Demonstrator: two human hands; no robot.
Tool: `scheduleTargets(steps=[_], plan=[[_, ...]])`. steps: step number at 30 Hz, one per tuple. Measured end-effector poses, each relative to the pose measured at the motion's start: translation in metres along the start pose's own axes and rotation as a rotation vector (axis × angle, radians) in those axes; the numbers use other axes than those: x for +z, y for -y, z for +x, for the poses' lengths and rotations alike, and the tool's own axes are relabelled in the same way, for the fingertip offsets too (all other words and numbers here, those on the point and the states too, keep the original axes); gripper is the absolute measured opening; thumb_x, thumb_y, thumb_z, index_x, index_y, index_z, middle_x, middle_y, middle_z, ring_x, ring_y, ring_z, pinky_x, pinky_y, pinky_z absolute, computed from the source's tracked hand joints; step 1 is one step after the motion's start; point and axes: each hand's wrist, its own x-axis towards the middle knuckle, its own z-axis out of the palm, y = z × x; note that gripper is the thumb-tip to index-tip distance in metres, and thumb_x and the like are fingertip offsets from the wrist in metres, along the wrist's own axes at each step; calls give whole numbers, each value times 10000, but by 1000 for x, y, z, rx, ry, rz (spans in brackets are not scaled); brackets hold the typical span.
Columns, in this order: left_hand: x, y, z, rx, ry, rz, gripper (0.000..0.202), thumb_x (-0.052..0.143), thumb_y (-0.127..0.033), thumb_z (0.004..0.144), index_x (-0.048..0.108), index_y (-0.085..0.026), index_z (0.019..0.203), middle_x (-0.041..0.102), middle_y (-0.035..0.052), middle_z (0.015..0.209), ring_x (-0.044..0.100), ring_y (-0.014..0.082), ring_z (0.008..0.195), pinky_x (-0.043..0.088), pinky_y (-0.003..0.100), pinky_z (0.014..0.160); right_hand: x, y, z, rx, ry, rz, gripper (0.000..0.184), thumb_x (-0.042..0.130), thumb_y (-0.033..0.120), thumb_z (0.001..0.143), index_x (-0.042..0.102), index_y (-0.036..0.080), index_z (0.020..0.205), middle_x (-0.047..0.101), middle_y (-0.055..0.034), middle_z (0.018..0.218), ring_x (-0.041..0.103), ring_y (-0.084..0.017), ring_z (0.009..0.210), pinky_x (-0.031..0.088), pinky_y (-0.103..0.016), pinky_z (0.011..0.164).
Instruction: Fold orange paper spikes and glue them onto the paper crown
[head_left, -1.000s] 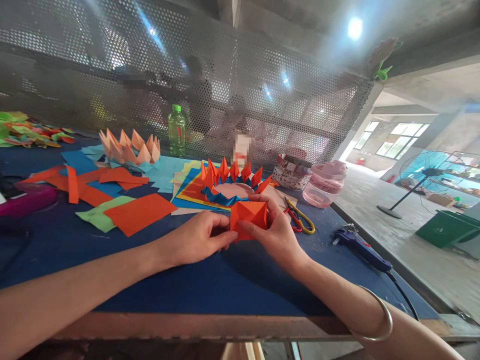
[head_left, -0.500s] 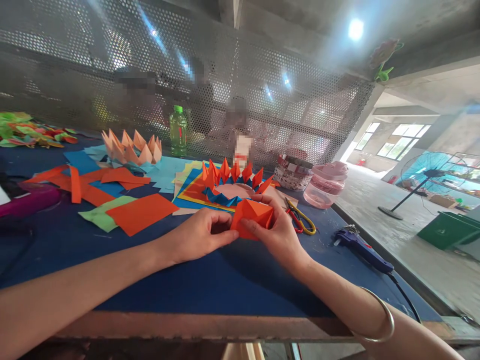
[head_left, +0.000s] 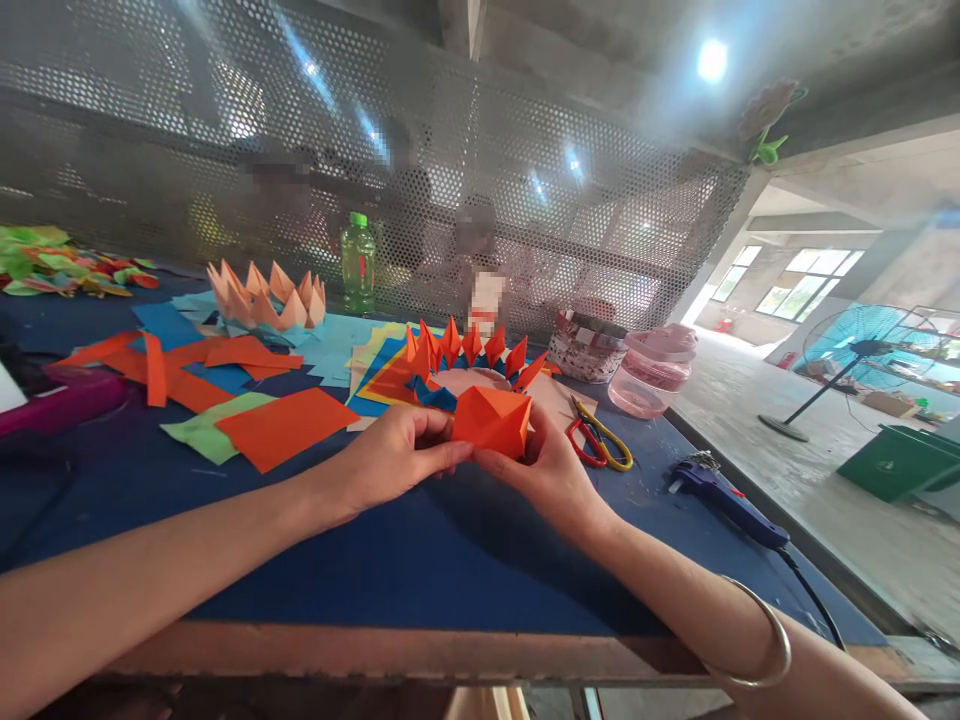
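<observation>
Between my left hand (head_left: 401, 460) and my right hand (head_left: 544, 475) is a folded orange paper piece (head_left: 491, 420), pinched by the fingertips of both. Its peaked top faces up, and my fingers hide its lower side. Just beyond it stands a ring of orange and blue origami points (head_left: 465, 355) on stacked coloured sheets (head_left: 375, 375). Yellow-and-red-handled scissors (head_left: 598, 440) lie close to my right hand. Loose orange paper sheets (head_left: 285, 425) lie left of my left hand.
On the blue table (head_left: 225, 570) stand a peach origami crown (head_left: 262, 305), a green bottle (head_left: 358, 265), a woven container (head_left: 586, 345) and a pink plastic jar (head_left: 651, 372). A blue glue gun (head_left: 724, 502) lies right. A blurred person (head_left: 476, 240) sits beyond the perforated metal screen (head_left: 600, 210).
The orange paper piece has turned in my fingers, from a squarer outline to a peak pointing up. My hands have stayed close together around it.
</observation>
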Motion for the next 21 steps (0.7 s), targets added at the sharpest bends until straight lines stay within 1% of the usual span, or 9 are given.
scheduleTargets(steps=[2, 8, 13, 17, 21], plan=[[1, 0, 0, -1, 4, -15, 260, 648, -414, 738, 624, -164, 668, 582, -8, 592, 506, 128, 569, 353, 247, 538, 0, 1, 0, 10, 2, -6, 504, 787, 302, 675, 482, 207, 1065, 677, 2, 872, 623, -120, 684, 488, -220, 581], [-1, 3, 1, -24, 25, -13, 266, 645, -427, 736, 625, -167, 685, 569, -9, 595, 490, 132, 570, 330, 258, 532, -1, 4, 0, -22, 10, -5, 530, 817, 341, 645, 482, 217, 1036, 680, 2, 901, 645, -141, 741, 510, -239, 631], [-1, 10, 4, -15, -6, -8, 284, 668, -447, 726, 619, -175, 660, 558, -19, 571, 473, 125, 538, 324, 254, 521, -1, 2, 1, -22, 24, 23, 553, 830, 326, 628, 477, 230, 1043, 688, -2, 914, 654, -154, 755, 522, -261, 658], [-2, 12, 5, -4, -3, -10, 301, 684, -459, 727, 627, -169, 670, 559, -23, 569, 471, 123, 540, 331, 251, 527, 0, 1, 1, -34, 12, 13, 521, 827, 310, 632, 486, 226, 1017, 680, -12, 965, 652, -163, 826, 526, -272, 709], [-2, 8, 4, 7, 35, -35, 304, 697, -474, 729, 646, -175, 708, 552, -32, 572, 461, 119, 550, 333, 252, 542, -1, 2, 0, -45, 12, -22, 467, 821, 307, 637, 500, 222, 965, 668, -4, 929, 635, -160, 814, 523, -278, 701]])
